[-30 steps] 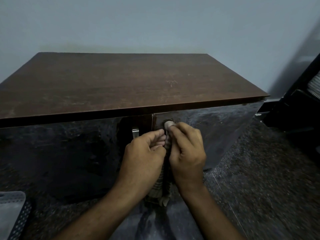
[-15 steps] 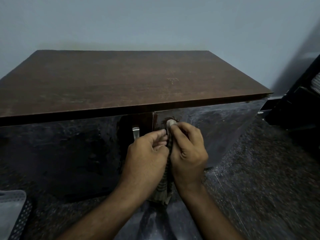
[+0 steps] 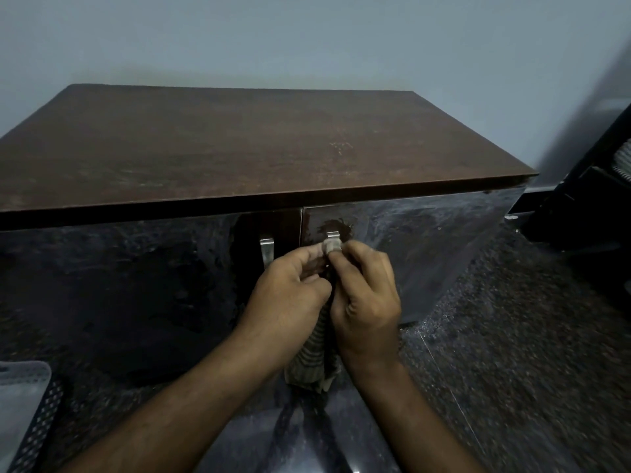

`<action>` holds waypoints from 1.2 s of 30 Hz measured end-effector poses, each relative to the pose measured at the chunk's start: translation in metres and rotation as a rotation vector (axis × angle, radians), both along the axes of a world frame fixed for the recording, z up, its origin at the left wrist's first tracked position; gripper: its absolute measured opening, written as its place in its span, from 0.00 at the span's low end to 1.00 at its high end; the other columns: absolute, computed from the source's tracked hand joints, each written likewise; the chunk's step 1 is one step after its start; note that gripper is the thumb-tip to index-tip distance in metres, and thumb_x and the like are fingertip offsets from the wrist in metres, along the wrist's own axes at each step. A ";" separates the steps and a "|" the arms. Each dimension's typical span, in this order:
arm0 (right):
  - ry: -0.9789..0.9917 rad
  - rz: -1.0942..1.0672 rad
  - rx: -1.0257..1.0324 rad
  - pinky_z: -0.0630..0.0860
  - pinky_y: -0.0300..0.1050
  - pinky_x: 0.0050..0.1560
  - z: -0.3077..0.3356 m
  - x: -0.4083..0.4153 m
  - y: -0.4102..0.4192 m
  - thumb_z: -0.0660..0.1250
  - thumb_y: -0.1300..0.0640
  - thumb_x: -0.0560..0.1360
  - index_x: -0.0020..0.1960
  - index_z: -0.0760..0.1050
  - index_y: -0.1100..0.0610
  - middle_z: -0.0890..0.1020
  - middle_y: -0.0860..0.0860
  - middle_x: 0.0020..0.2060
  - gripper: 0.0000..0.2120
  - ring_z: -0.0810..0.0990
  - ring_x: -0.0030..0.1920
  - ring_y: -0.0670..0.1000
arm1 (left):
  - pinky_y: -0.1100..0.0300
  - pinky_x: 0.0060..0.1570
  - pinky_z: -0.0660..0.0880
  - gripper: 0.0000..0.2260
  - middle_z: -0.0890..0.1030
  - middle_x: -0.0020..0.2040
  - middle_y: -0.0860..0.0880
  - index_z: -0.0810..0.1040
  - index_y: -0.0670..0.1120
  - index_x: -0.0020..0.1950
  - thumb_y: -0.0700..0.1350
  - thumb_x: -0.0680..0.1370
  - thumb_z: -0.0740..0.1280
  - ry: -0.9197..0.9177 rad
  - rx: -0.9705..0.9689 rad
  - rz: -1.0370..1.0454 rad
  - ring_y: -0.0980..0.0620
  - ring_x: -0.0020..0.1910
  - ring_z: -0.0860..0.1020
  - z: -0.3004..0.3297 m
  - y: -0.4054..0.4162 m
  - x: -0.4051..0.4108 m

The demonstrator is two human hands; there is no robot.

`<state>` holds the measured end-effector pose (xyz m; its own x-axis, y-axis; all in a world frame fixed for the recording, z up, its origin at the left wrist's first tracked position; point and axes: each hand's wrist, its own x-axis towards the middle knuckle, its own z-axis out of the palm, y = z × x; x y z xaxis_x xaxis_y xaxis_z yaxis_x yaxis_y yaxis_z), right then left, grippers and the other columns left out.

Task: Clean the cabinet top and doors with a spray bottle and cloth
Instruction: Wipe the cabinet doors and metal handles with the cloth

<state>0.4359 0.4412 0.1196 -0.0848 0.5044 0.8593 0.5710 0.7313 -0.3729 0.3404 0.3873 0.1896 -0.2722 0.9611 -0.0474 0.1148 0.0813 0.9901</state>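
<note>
Two hands meet at the cabinet's (image 3: 239, 145) door seam. Beside the bare left handle (image 3: 267, 251), the left hand (image 3: 290, 295) pinches a striped cloth (image 3: 316, 349) taut, and the right hand (image 3: 365, 295) pinches the same cloth, wrapped around the right handle (image 3: 332, 237), probably to rub the metal all round. No spray bottle shows.

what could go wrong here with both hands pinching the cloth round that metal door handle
Pulling on the striped grey cloth wrapped round the right-hand metal handle could swing the glossy dark right door open toward the person. With the left hand and right hand both on it, neither steadies the door. The cloth's loose tail hangs low and could drag on the speckled floor, picking up grit.
</note>
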 end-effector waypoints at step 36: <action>0.618 0.227 -0.803 0.78 0.40 0.59 0.024 -0.001 0.000 0.67 0.67 0.78 0.58 0.82 0.59 0.83 0.49 0.53 0.11 0.82 0.56 0.44 | 0.74 0.59 0.70 0.26 0.77 0.60 0.59 0.75 0.51 0.68 0.31 0.74 0.63 0.395 0.127 -0.011 0.64 0.59 0.75 -0.007 -0.006 -0.007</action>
<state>0.4348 0.4407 0.1438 0.0912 0.9749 0.2033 -0.0056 0.2046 -0.9788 0.3335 0.3816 0.1822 -0.2356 0.9554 0.1781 0.4882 -0.0421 0.8717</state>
